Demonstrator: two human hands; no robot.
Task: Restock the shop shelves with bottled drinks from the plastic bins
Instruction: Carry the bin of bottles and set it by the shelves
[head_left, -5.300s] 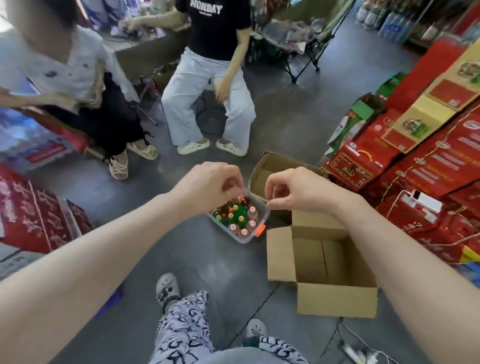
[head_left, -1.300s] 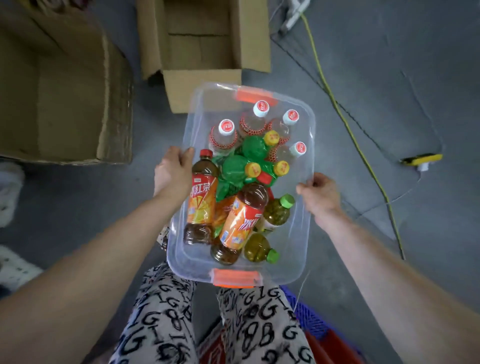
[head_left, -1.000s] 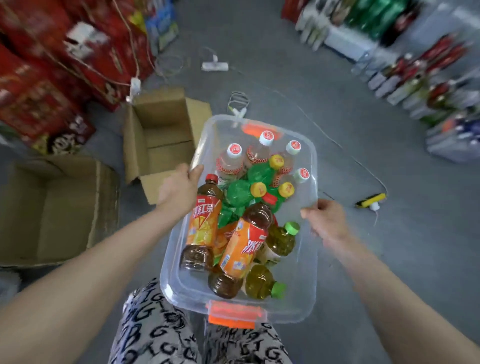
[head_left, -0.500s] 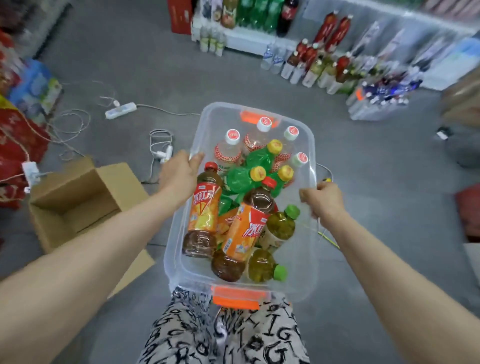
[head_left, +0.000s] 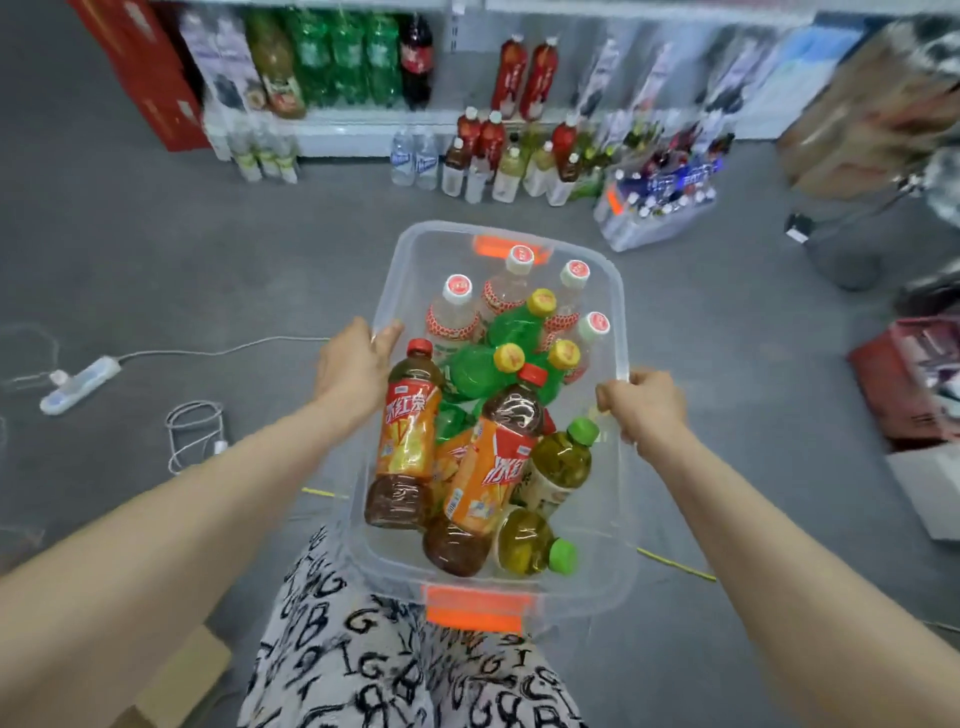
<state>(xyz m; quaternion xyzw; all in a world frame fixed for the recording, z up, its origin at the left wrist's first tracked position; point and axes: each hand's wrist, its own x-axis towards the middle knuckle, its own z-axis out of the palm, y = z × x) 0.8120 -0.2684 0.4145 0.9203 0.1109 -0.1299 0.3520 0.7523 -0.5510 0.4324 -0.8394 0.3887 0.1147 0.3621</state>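
Plastic bin (head_left: 608, 519), loose bottles (head_left: 408, 441): likely heavy, with flexible walls. Your left hand (head_left: 353, 369) and right hand (head_left: 644, 405) curl their fingers (head_left: 387, 333) over its side rims, the soundest hold.

Small shop, white shelving (head_left: 363, 130) stocked with large drink bottles (head_left: 343, 57), more bottles lined on grey floor (head_left: 130, 234)

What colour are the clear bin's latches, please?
Orange; the bin latches show best in the head view.
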